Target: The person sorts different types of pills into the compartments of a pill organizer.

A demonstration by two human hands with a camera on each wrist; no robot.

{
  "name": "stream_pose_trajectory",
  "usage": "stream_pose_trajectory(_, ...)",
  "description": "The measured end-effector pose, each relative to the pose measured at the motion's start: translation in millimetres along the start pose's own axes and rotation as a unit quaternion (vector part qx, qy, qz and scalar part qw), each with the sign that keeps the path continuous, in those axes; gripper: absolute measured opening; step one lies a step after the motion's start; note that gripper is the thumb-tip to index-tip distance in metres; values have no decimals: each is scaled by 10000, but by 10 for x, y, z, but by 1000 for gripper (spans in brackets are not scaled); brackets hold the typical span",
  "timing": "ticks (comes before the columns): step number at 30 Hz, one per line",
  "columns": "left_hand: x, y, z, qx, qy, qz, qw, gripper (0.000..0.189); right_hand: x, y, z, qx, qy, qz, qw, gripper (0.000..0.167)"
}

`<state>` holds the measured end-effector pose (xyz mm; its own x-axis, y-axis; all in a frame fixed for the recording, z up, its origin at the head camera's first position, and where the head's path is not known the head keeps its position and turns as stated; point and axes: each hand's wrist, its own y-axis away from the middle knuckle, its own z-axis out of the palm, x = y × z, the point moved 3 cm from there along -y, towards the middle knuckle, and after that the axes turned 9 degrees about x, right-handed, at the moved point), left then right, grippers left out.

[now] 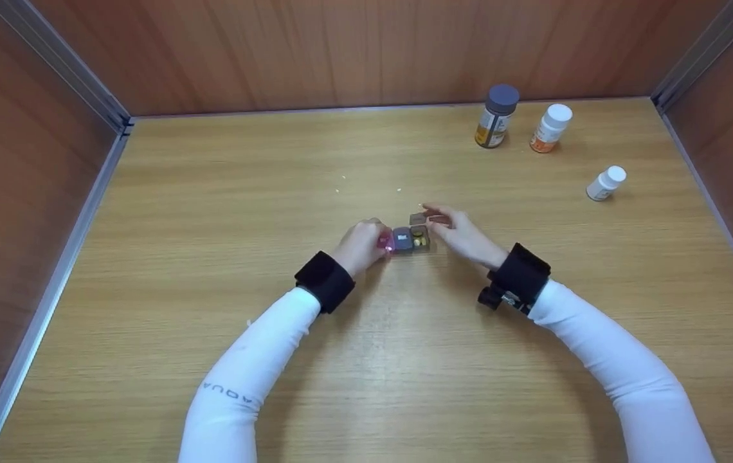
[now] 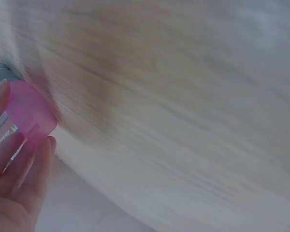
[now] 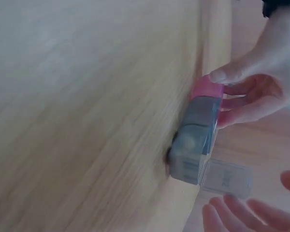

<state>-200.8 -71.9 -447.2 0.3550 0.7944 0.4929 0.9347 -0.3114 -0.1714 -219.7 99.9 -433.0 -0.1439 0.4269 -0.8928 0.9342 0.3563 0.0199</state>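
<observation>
A small pill organizer (image 1: 402, 238) lies on the table with a pink end and grey see-through compartments. Its rightmost compartment has the lid (image 3: 227, 179) flipped up, and yellowish pills (image 1: 420, 241) show inside. My left hand (image 1: 361, 245) grips the pink end (image 2: 31, 112) between thumb and fingers. Beside the raised lid is my right hand (image 1: 463, 238), its thumb and fingers spread apart. In the right wrist view the right fingertips (image 3: 225, 205) are close to the lid; whether they touch it I cannot tell.
At the back right stand a dark-capped bottle (image 1: 497, 117), a white-capped bottle with an orange label (image 1: 551, 128) and a smaller white bottle (image 1: 606, 183). Several tiny white bits lie on the table beyond the hands. Wooden panels (image 1: 366, 51) wall the table's back and sides.
</observation>
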Motion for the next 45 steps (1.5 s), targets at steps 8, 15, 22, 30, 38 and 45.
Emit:
stream_pose_trajectory(8, 12, -16, -31, -156, -71, -96, 9998, 18, 23, 255, 105, -567, 2134, -717, 9727, 40)
stream_pose_trajectory(15, 25, -30, -21, -240, -110, -125, 9996, 18, -4, 366, 187, -545, 3461, -1571, 9233, 39)
stream_pose_trajectory(22, 19, -30, -39, -171, -93, -19, 9998, 16, -55, 405, 263, -492, 4170, -1788, 8898, 41)
stream_pose_trajectory(30, 36, -44, -31, -135, -49, -89, 9999, 17, -129, 191, 292, 129, 4001, -2182, 8900, 32)
stream_pose_trajectory(38, 35, -57, -27, -135, 36, -110, 9998, 21, -132, 4, 464, 291, 4604, -2528, 8505, 32)
stream_pose_trajectory(45, 7, -52, -34, -174, 97, -241, 9995, 22, -136, 25, 560, 587, 5103, -3239, 7945, 9)
